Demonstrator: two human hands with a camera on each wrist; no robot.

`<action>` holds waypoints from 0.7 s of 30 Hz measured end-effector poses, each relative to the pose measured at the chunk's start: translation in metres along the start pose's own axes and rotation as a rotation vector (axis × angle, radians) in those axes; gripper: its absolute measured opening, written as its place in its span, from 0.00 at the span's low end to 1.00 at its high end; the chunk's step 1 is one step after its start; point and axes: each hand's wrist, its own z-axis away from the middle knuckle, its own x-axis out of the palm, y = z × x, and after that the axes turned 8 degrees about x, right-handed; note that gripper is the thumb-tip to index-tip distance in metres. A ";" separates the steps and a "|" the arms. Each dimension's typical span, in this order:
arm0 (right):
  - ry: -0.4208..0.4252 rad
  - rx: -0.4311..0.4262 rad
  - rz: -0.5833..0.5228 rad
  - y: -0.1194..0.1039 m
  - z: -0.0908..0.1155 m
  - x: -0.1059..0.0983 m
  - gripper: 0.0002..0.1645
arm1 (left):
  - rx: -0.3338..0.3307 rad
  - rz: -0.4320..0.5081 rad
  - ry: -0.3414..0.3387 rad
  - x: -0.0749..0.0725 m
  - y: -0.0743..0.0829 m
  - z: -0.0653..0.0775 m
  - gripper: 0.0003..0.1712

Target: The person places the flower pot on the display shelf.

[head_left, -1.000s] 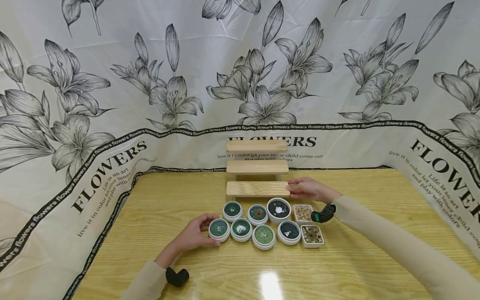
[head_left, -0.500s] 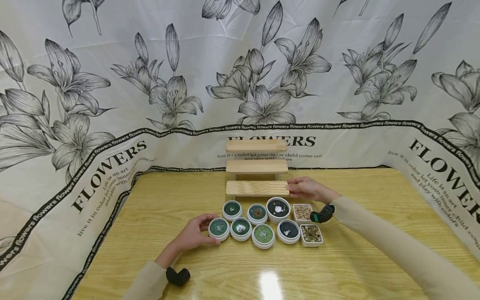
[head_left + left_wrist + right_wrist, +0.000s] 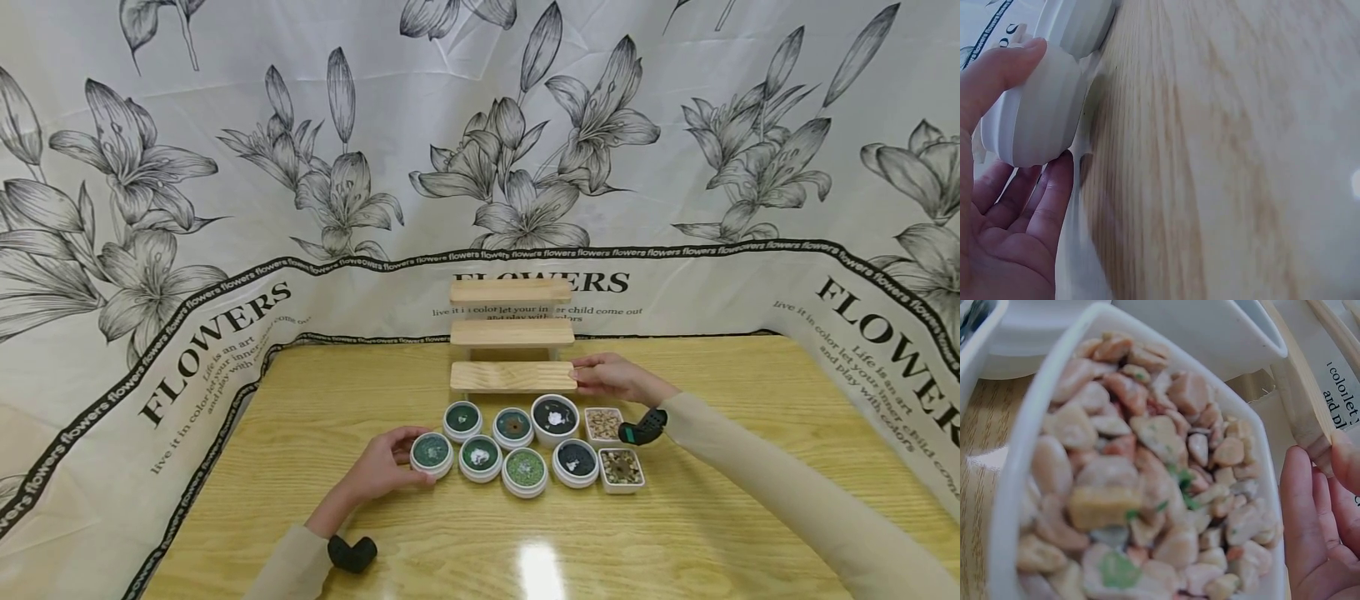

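My left hand (image 3: 386, 463) grips the leftmost round white pot (image 3: 431, 455), which has a green top. In the left wrist view the thumb lies over the ribbed white side of this pot (image 3: 1047, 106), and the fingers (image 3: 1050, 200) curl at its underside. My right hand (image 3: 611, 377) pinches the right end of the lowest board (image 3: 513, 377) of a three-step wooden shelf. The right wrist view has its fingers (image 3: 1307, 519) at the board's end, beside a square white pot of pebbles (image 3: 1147, 462).
Several other round white pots, among them a light green one (image 3: 524, 472) and a larger dark one (image 3: 555, 415), stand in two rows before the shelf. Two square pebble pots, the front one (image 3: 621, 470) darker, stand at the right. A flower-print cloth (image 3: 360, 300) hangs behind the table.
My left hand has shifted the gripped pot slightly left and away from me, apart from its neighbours. The right hand keeps its hold on the board.
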 end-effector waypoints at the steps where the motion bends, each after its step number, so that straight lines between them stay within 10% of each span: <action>1: 0.001 -0.004 0.005 0.000 0.000 0.000 0.39 | -0.001 -0.001 0.003 0.000 0.000 0.000 0.40; 21: 0.012 -0.012 -0.027 0.002 -0.001 0.001 0.38 | 0.011 -0.005 0.090 -0.003 0.018 -0.009 0.42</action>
